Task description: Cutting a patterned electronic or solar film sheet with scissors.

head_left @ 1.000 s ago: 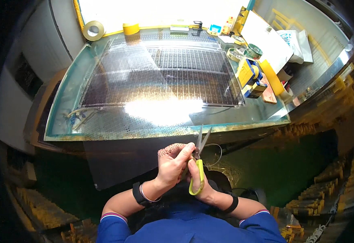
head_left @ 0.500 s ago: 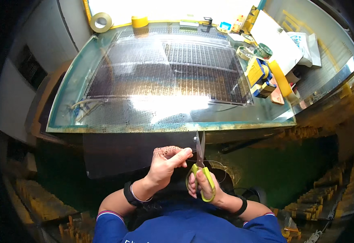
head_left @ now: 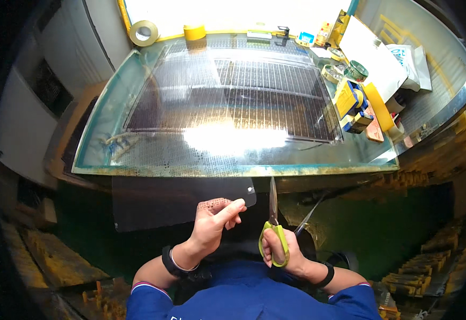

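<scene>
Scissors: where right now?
Head view, lower half, just right of centre: the green-handled scissors are in the right hand, blades pointing toward the table's near edge.

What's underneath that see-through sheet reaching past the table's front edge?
Part of the left hand shows through the clear sheet, speckled with dark dots. Elsewhere, its overhanging part looks too dark to tell what lies below. The thumb covers whatever is directly beneath it.

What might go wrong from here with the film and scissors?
The scissors in the right hand point forward close beside a corner of the see-through film; a sideways drift might nick it. The film also hangs over the front edge of the table, so an uneven tug from the left hand could crease it.
</scene>
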Demonstrator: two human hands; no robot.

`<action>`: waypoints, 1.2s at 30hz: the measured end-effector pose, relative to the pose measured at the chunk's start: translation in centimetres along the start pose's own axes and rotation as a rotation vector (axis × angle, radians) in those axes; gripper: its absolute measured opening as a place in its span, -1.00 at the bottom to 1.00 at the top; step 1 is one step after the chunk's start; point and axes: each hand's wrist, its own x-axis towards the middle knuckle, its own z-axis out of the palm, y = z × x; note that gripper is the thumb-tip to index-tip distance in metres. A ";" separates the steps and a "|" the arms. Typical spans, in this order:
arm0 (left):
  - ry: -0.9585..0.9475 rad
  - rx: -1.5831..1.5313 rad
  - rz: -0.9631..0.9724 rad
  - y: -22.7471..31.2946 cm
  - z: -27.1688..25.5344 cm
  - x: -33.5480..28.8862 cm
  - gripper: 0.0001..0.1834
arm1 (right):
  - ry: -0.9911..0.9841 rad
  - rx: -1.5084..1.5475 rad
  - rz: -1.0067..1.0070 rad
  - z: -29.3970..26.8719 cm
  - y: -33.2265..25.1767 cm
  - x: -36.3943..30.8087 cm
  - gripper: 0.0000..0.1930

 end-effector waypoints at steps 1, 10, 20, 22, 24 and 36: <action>0.033 -0.024 -0.028 0.3 -0.4 -0.2 -0.80 | -0.032 0.029 -0.003 -0.5 0.0 0.3 -0.70; 0.728 0.006 0.384 4.6 -10.6 -6.3 -0.62 | -0.479 -0.646 -0.184 -3.6 -4.5 0.1 -0.69; 0.574 0.068 0.436 8.0 -23.0 -8.1 -0.60 | -0.220 -0.293 -0.142 -4.4 -4.8 1.1 -0.76; 0.547 0.142 0.350 9.6 -24.3 -7.8 -0.60 | -0.050 -0.173 -0.146 -4.8 -4.1 1.5 -0.75; 0.627 0.216 0.353 11.5 -25.3 -7.1 -0.57 | 0.151 -0.116 -0.230 -4.9 -4.5 1.8 -0.74; 0.656 0.843 0.914 17.2 -18.1 -2.9 -0.77 | 0.392 0.040 -0.477 -5.1 -5.2 3.2 -0.84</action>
